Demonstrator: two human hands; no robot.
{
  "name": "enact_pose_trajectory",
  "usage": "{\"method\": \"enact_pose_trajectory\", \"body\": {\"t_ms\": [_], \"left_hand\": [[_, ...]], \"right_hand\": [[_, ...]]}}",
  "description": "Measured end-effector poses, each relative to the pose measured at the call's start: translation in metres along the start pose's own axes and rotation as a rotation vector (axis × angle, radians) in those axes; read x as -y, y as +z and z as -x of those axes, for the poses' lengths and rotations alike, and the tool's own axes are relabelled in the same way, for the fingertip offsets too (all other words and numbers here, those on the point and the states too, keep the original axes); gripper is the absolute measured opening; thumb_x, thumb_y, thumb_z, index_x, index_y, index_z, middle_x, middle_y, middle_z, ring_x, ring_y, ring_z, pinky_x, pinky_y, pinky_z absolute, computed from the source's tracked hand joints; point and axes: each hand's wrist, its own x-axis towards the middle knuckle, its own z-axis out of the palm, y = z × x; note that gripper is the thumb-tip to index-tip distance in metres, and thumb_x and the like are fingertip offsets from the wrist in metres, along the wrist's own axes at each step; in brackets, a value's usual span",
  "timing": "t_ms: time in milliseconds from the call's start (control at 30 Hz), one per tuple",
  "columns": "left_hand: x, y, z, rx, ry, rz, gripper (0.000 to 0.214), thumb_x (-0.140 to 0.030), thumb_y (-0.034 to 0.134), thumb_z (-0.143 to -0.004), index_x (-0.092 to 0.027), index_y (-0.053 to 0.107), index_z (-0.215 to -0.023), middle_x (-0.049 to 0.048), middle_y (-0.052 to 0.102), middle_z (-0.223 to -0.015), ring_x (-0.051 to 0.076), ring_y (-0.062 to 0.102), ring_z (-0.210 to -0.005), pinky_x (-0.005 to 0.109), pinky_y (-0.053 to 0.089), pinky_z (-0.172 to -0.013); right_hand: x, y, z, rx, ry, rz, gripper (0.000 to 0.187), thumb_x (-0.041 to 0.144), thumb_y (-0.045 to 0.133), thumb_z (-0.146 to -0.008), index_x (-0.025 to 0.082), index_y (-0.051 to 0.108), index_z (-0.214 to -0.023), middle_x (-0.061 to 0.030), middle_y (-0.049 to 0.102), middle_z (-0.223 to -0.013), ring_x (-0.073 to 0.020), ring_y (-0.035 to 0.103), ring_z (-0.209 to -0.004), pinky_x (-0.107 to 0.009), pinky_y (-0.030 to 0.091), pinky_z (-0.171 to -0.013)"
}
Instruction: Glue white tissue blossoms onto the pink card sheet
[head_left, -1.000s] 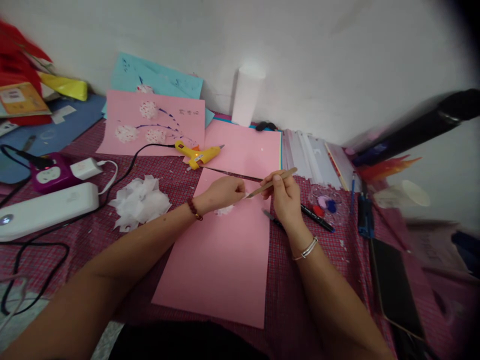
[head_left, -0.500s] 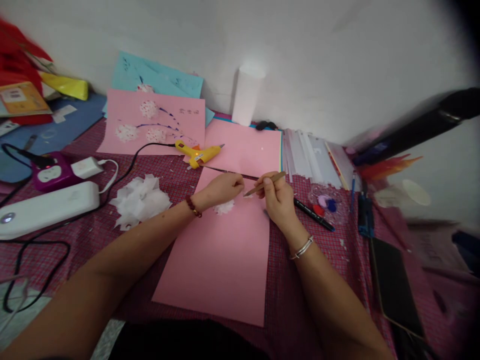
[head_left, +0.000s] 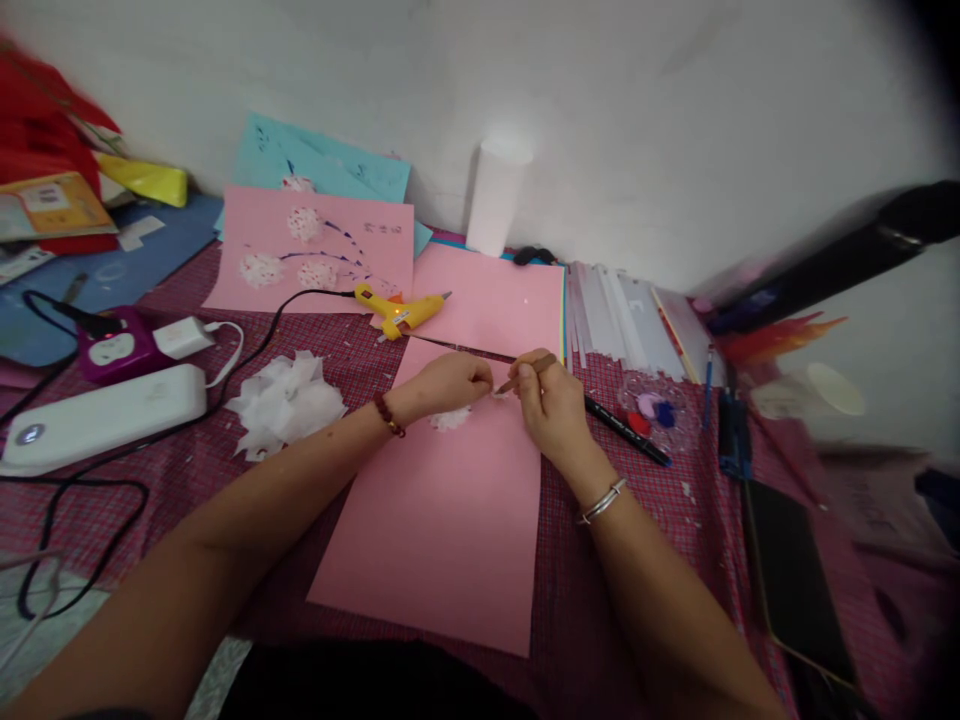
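On the pink sheet's (head_left: 435, 540) far edge, the left grip (head_left: 446, 380) is pinching tissue (head_left: 450, 418); the right grip (head_left: 551, 405) is clasping a stick (head_left: 529, 370) touching it.

A: Entry one, right hand (head_left: 551, 410): what is changing?
B: It is drawing in toward the left hand (head_left: 442, 385), at the pink sheet's (head_left: 442, 520) far edge.
A: Entry two, stick (head_left: 525, 373)?
B: It is lowering, its tip closing on the left hand.

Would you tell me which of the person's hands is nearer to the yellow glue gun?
Left. The left hand rests just this side of the yellow glue gun; the right hand is farther off to its right.
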Motion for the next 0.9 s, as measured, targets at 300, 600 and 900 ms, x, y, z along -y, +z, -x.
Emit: {"method": "enact_pose_trajectory", "body": {"t_ms": [300, 600, 900], "left_hand": [[-0.001, -0.001, 0.002, 0.005, -0.006, 0.007, 0.031, -0.012, 0.042, -0.075, -0.017, 0.071, -0.086, 0.0036, 0.071, -0.087, 0.015, 0.061, -0.08, 0.026, 0.044, -0.075], [-0.009, -0.034, 0.009, -0.166, -0.045, 0.154, 0.016, -0.013, 0.051, -0.073, -0.013, 0.064, -0.083, 0.0005, 0.062, -0.069, 0.009, 0.051, -0.06, 0.02, 0.038, -0.057], [0.005, -0.143, 0.111, -0.397, -0.313, 0.025, 0.031, -0.033, 0.053, -0.081, -0.014, 0.047, -0.057, -0.0047, 0.039, -0.052, 0.004, 0.031, -0.047, 0.021, 0.022, -0.046]], "right_hand": [[-0.004, 0.0, 0.001, -0.074, 0.112, -0.226, 0.024, 0.03, 0.035, -0.096, 0.019, 0.054, -0.085, 0.0002, 0.056, -0.068, -0.0126, 0.056, -0.06, -0.027, 0.043, -0.059], [-0.01, 0.0, 0.0, -0.039, 0.106, -0.141, 0.023, 0.03, 0.035, -0.096, 0.019, 0.053, -0.085, -0.0007, 0.059, -0.069, -0.0126, 0.056, -0.057, -0.028, 0.043, -0.061], [-0.019, -0.002, 0.0, -0.025, 0.176, -0.037, 0.029, 0.037, 0.038, -0.093, 0.019, 0.059, -0.082, -0.0031, 0.061, -0.062, -0.0188, 0.06, -0.057, -0.032, 0.044, -0.056]]}}
